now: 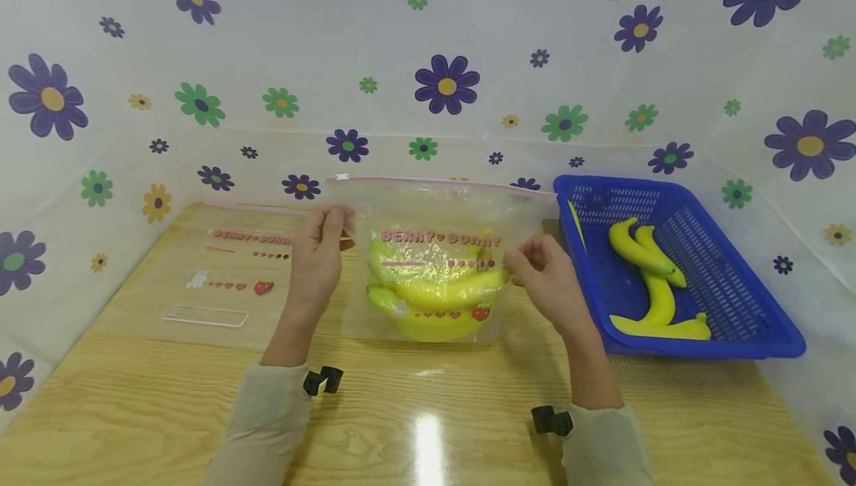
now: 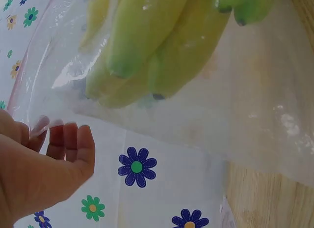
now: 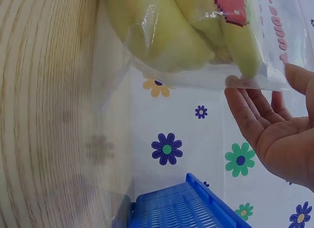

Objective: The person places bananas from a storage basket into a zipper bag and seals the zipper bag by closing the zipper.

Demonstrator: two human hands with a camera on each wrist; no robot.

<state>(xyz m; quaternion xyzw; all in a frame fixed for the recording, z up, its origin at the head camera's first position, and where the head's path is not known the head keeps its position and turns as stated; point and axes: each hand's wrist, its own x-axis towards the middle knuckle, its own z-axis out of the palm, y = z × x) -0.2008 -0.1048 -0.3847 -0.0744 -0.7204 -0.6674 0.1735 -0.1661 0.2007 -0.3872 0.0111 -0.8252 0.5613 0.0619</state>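
A clear zip bag (image 1: 414, 211) printed with "Berry Bunny", hearts and a strawberry stands upright on the table, with several yellow bananas (image 1: 444, 294) inside. Along its top runs a pink zip strip, and a white slider (image 1: 342, 176) sits at the left end. My left hand (image 1: 316, 267) pinches the bag's left side between thumb and index finger, as the left wrist view also shows. On the opposite side, my right hand (image 1: 551, 285) pinches the bag's edge. Greenish banana tips (image 2: 122, 66) show through the plastic in the left wrist view.
A blue perforated basket (image 1: 769, 315) at the right holds several more bananas (image 1: 658, 300). Flat on the left of the wooden table (image 1: 374, 412) lies another printed zip bag (image 1: 140, 296). A flower-patterned cloth (image 1: 374, 18) hangs behind and on both sides.
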